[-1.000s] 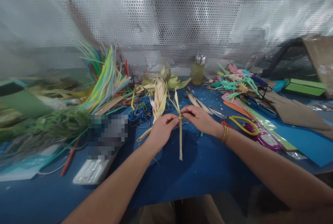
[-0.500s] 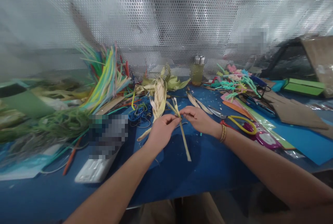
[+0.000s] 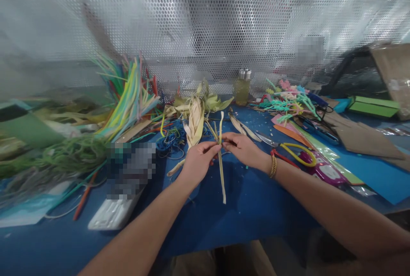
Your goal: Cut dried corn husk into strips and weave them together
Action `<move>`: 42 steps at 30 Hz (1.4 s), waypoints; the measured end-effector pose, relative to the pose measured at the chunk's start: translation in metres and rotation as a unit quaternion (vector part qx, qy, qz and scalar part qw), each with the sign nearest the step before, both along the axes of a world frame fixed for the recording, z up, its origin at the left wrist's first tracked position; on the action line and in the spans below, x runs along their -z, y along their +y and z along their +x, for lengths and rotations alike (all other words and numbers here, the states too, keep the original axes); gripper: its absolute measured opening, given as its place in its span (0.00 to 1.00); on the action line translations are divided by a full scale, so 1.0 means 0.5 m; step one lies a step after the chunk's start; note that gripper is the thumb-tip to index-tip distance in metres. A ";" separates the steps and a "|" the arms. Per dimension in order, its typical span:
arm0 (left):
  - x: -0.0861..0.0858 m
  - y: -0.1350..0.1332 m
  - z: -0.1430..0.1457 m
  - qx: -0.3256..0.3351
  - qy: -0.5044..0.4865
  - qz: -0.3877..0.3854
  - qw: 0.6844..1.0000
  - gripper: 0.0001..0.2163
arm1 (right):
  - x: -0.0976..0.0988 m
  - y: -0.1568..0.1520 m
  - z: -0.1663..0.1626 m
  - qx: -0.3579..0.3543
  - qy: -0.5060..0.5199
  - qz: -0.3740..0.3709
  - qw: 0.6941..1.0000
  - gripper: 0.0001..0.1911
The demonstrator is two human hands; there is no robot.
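Note:
Both hands meet over the blue tabletop [image 3: 243, 212], pinching pale strips of dried corn husk [image 3: 222, 177] where they cross. My left hand [image 3: 199, 159] grips the crossing from the left with thumb and fingertips. From the right, my right hand [image 3: 241, 150] is closed on the same spot, a gold bracelet [image 3: 273, 165] round its wrist. One long strip hangs down toward me and its other end stands up above the fingers. Just beyond my left hand lies a braided corn husk bundle [image 3: 194, 122]. How the strips are joined is hidden by the fingertips.
Scissors [image 3: 296, 150] with yellow and red handles lie to the right, by a purple device [image 3: 325, 169]. Pipe cleaners [image 3: 130, 92] and green yarn [image 3: 67, 156] fill the left. A glass jar [image 3: 242, 90] stands before the perforated metal panel [image 3: 221, 32].
The long husk strip has swung from slanting to nearly upright, its lower end moving left. My right hand has come slightly left, closer to my left hand.

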State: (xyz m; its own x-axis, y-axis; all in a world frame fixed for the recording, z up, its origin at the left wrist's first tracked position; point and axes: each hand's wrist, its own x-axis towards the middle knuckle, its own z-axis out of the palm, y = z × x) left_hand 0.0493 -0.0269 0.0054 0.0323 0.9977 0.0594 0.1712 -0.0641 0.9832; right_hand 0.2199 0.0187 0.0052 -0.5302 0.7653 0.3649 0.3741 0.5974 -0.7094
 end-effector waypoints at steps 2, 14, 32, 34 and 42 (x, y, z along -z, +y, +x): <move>0.000 0.000 -0.001 -0.015 0.001 0.005 1.000 0.12 | -0.006 -0.003 0.000 0.022 0.008 -0.017 1.000 0.12; 0.015 0.008 0.005 0.000 -0.182 -0.072 0.981 0.12 | -0.009 -0.012 0.004 0.005 0.046 -0.069 0.997 0.11; -0.005 0.000 -0.001 0.000 -0.138 -0.101 0.985 0.14 | -0.024 -0.016 0.011 0.006 -0.047 -0.010 0.999 0.12; -0.006 0.000 0.001 -0.010 -0.151 -0.108 0.983 0.14 | -0.029 -0.016 0.013 0.010 -0.058 0.003 0.998 0.12; -0.006 -0.001 0.004 -0.066 -0.145 -0.058 0.986 0.11 | -0.041 -0.020 0.011 0.005 -0.088 0.075 0.993 0.12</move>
State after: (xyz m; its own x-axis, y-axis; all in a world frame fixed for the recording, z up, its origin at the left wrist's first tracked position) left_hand 0.0512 -0.0276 0.0083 -0.1006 0.9926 -0.0675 -0.1182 0.0554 0.9914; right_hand 0.2255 0.0086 0.0257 -0.5881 0.7153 0.3774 0.4908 0.6865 -0.5365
